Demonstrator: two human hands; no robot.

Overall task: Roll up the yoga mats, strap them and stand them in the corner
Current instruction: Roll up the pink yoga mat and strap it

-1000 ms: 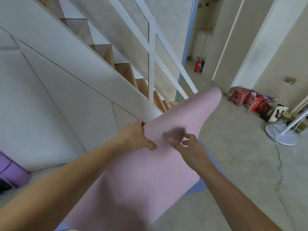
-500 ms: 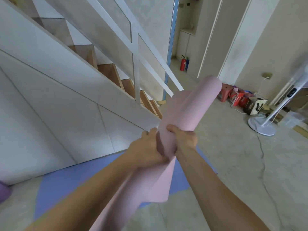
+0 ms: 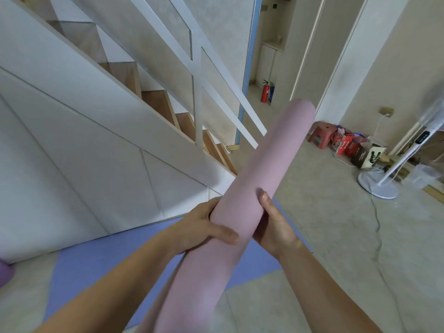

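Note:
A pink yoga mat (image 3: 264, 169) is rolled into a long tube and held in the air, pointing up and away to the right. My left hand (image 3: 204, 227) grips the roll from the left with its thumb over the top. On the roll's right side, my right hand (image 3: 274, 222) wraps around it. Under my arms a blue yoga mat (image 3: 101, 258) lies flat on the floor. At the far left edge the end of a purple rolled mat (image 3: 6, 272) shows. No strap is in view.
A white staircase wall (image 3: 96, 152) with wooden steps and a railing rises on the left. At the right stand a white fan base (image 3: 377, 186) with a trailing cable, a red stool (image 3: 322, 133), boxes and a red fire extinguisher (image 3: 264, 92). Beige floor spreads to the right.
The pink mat went from a wide loose sheet to a tight narrow tube. Both hands closed around it and the blue mat beneath came into view.

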